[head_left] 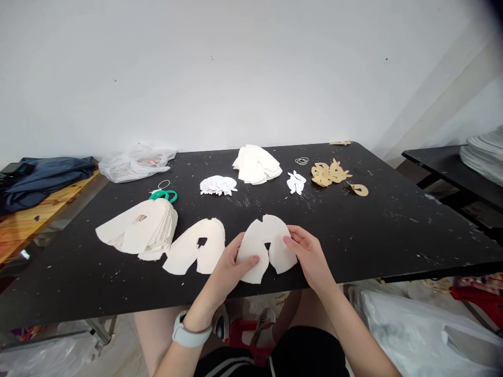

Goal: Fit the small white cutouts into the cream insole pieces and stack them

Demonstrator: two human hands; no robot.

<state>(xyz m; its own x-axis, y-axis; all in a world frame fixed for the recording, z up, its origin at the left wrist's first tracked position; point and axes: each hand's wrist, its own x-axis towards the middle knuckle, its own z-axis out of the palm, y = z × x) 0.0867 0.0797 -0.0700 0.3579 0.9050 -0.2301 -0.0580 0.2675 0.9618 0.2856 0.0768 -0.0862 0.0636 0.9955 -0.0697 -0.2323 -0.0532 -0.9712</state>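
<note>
My left hand [231,262] and my right hand [308,256] both hold a cream arch-shaped cut-out piece of felt or thick paper [255,251], one on each side, near the table's front edge. The piece has a small dark notch at its middle. Just left of my left hand lies a similar cut-out [196,248]. Further left sits a thick stack of these cream pieces [149,228]. Green-handled scissors [165,196] rest behind that stack, partly hidden by it.
The black work table [353,246] holds cream, white and tan cut-shape piles [256,165] along its back, plus rubber bands [302,161]. A plastic bag [135,163] and dark cloth [47,180] lie at back left. Another table [444,167] stands right; a white sack [416,335] sits below.
</note>
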